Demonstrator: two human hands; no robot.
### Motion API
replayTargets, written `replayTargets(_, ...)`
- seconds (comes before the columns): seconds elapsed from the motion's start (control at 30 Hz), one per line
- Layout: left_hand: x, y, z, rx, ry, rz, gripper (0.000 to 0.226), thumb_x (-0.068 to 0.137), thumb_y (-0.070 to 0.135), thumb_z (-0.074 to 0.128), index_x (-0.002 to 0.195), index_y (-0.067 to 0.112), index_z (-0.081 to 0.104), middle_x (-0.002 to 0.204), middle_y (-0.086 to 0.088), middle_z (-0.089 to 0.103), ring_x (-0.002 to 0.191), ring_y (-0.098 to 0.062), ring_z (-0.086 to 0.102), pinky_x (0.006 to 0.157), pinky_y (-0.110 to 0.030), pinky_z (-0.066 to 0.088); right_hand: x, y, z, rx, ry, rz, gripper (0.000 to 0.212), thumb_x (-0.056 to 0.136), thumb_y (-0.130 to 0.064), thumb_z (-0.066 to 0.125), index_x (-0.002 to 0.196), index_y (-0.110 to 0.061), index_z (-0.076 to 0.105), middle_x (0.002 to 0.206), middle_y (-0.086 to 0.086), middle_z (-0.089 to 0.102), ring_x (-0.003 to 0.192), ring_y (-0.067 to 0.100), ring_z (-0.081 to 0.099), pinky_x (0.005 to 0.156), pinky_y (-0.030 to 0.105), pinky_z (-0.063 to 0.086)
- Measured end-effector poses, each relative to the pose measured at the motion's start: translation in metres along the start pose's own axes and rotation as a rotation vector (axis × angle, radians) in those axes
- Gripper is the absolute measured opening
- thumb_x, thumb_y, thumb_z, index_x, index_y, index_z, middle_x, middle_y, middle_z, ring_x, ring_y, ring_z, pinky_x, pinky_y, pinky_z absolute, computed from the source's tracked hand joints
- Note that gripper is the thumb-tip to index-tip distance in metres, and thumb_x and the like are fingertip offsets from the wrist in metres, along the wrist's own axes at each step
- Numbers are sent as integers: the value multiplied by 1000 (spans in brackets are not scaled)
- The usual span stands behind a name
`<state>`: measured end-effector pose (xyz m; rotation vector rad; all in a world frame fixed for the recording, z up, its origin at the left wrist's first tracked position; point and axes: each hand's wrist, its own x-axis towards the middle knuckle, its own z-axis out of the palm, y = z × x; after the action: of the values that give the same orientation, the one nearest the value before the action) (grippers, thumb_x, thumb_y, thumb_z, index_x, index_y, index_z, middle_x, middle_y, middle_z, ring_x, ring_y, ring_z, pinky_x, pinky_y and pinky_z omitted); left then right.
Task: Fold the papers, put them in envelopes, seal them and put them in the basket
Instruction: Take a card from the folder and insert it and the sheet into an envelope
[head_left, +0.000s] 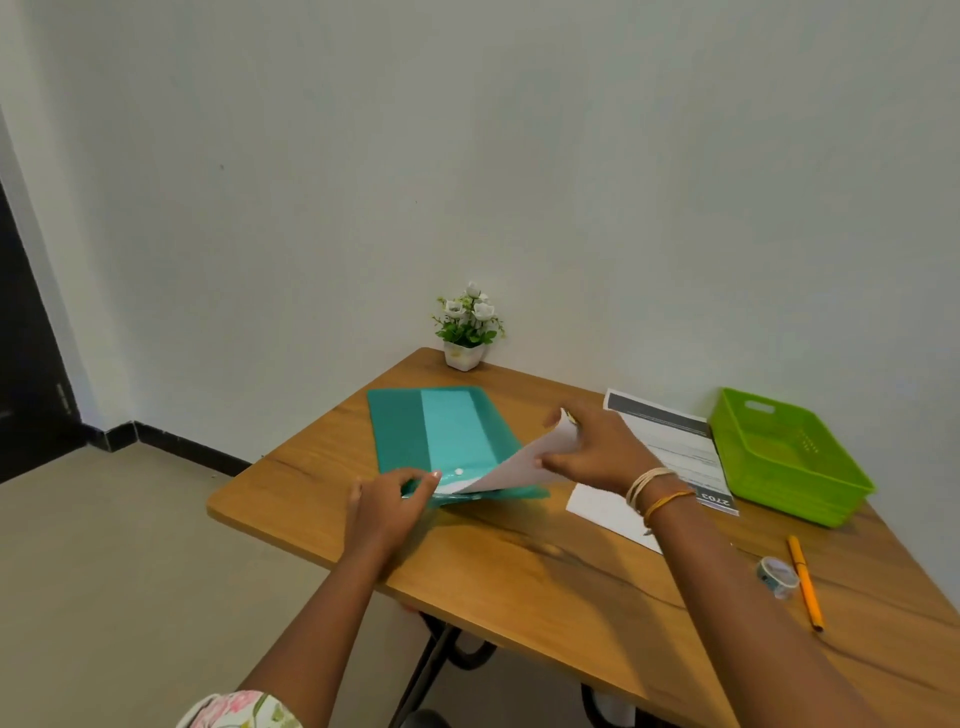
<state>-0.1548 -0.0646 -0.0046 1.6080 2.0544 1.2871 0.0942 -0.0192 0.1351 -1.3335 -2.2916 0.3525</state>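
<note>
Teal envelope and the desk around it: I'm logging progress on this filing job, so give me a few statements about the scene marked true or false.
1. The right hand holds a white paper whose lower end sits in the teal envelope. True.
2. The left hand rests flat on the green basket. False: it pinches the envelope's near edge.
3. The green basket already holds envelopes. False: none shows inside it.
4. A tape roll lies beside an orange pen. True.
5. The potted flowers stand at the desk's far corner. True.
</note>
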Motion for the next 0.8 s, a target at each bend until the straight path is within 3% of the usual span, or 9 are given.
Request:
replayTargets(0.1, 0, 2, 1, 145, -9, 40, 71, 74, 80, 37, 117, 30, 63, 114, 8, 65, 110, -14, 57, 115, -50, 10, 2, 7, -25, 24, 114, -19, 17, 73, -24, 75, 74, -9, 67, 72, 8, 66, 70, 21, 58, 61, 29, 44)
replayTargets(0.17, 0, 2, 1, 223, 25, 75, 75, 70, 83, 32, 113, 31, 65, 110, 8, 66, 111, -14, 57, 115, -50, 7, 1, 9, -39, 72, 268, -47, 19, 72, -22, 77, 65, -9, 66, 66, 9, 66, 64, 21, 57, 56, 24, 42)
replayTargets(0.3, -2, 7, 4, 413, 149, 190, 60, 87, 67, 33, 111, 25, 68, 108, -1, 71, 117, -26, 57, 113, -58, 15, 1, 9, -51, 133, 519, -147, 13, 74, -22, 80, 72, -21, 67, 72, 0, 68, 65, 15, 58, 60, 14, 41)
replayTargets(0.4, -5, 11, 7, 532, 221, 343, 39, 91, 32, 55, 128, 18, 58, 130, -9, 60, 130, -30, 48, 111, -63, 19, 3, 13, -38, 110, 627, -165, 11, 75, -22, 79, 76, -17, 70, 71, -2, 65, 58, 2, 49, 56, 6, 34)
replayTargets(0.47, -6, 14, 9, 514, 163, 438, 56, 78, 17, 72, 131, 17, 54, 142, -10, 49, 136, -29, 41, 114, -59, 18, 4, 19, -26, 103, 662, -149, 9, 76, -21, 78, 77, -15, 71, 74, -1, 67, 59, 1, 48, 58, 7, 34)
replayTargets(0.57, -3, 12, 12, 426, -16, 672, 46, 83, 26, 69, 126, 20, 57, 140, -6, 53, 131, -25, 48, 104, -55, 41, 1, 22, -5, 71, 720, -119, 7, 80, -22, 75, 81, -16, 72, 77, 1, 68, 65, 16, 58, 58, 24, 46)
replayTargets(0.6, -2, 12, 13, 446, -98, 669, 43, 90, 35, 56, 132, 24, 53, 141, -2, 53, 131, -21, 48, 104, -53, 41, 0, 23, 2, 41, 738, -99, 7, 81, -23, 74, 82, -16, 72, 77, 2, 68, 66, 20, 60, 57, 26, 46)
replayTargets(0.7, -1, 9, 15, 580, -208, 511, 58, 93, 55, 20, 148, 36, 30, 139, 6, 54, 135, -12, 43, 119, -50, 13, -4, 24, 29, -67, 703, -32, 5, 81, -19, 73, 86, -20, 72, 77, 2, 67, 65, 24, 61, 52, 26, 43)
replayTargets(0.8, 2, 1, 19, 623, -121, 359, 59, 92, 59, 20, 139, 37, 47, 117, 3, 64, 116, -19, 57, 112, -60, 14, -9, 26, 61, -110, 549, 7, 19, 76, -13, 72, 92, -23, 72, 80, 2, 68, 64, 24, 64, 49, 30, 50)
